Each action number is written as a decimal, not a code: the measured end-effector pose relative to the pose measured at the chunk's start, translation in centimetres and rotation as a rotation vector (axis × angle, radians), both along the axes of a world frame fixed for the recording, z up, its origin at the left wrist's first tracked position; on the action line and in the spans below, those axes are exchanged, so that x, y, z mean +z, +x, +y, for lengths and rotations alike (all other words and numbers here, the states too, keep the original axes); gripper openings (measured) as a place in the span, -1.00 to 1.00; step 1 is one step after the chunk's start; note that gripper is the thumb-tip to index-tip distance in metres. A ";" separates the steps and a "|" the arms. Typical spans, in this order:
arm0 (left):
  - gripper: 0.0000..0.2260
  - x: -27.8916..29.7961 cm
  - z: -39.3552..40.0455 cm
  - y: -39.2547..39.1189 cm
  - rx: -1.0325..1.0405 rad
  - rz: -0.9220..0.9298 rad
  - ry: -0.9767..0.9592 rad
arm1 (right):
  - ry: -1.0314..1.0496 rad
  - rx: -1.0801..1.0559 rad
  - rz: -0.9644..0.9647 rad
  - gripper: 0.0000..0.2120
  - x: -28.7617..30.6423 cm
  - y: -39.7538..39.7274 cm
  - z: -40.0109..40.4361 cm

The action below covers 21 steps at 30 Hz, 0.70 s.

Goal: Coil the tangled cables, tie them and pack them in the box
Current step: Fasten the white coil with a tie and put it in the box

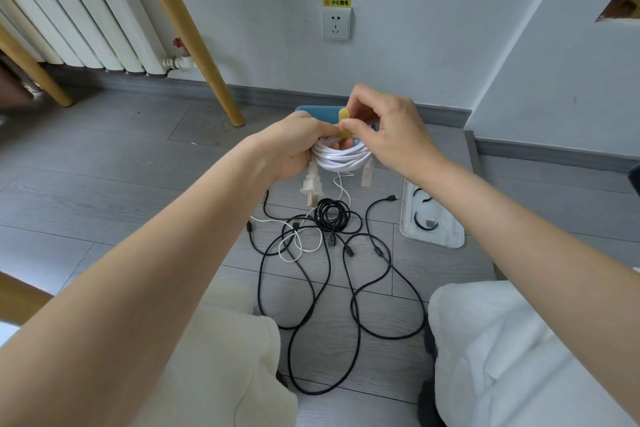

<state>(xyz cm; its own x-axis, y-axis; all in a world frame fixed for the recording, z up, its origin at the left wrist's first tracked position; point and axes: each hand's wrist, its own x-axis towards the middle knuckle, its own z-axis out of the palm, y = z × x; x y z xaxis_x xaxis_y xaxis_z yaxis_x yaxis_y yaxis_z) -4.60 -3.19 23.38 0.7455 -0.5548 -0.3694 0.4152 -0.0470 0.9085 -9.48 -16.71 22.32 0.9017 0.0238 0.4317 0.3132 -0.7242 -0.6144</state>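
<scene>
Hands meet over a coiled white cable (341,158): left hand (294,146) grips the bundle, right hand (384,135) pinches a yellow tie (345,125) round it; below, black cables (332,253) lie tangled, box (317,113) behind, unpacked

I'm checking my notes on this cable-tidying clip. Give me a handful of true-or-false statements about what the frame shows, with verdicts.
1. The left hand grips a coiled white cable. True.
2. The right hand pinches a red strap. False: the strap is yellow.
3. Black cables lie loose on the floor. True.
4. The white cable's plug is in the wall socket. False: it hangs below the left hand, and the socket is empty.
5. The white tray lies left of the black cables. False: it lies to their right.
</scene>
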 end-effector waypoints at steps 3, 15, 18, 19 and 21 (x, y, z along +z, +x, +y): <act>-0.86 0.4 0.0 0.1 -0.024 0.064 -0.056 | 0.038 -0.041 -0.011 -0.92 0.2 0.2 -0.1; -0.86 -0.5 -0.1 -0.4 -0.043 -0.276 0.111 | 0.493 -0.185 0.201 -0.71 0.2 1.1 -0.3; -0.86 -0.7 -0.4 -0.6 -0.057 -0.324 0.112 | 0.593 -0.172 0.318 -0.72 0.6 1.1 -0.5; -0.86 -0.8 -0.4 -0.6 -0.062 -0.338 0.116 | 0.546 -0.168 0.335 -0.74 0.7 1.1 -0.6; -0.82 -0.7 -0.2 -0.5 -0.071 -0.360 0.125 | 0.400 -0.199 0.325 -0.82 0.6 1.2 -0.6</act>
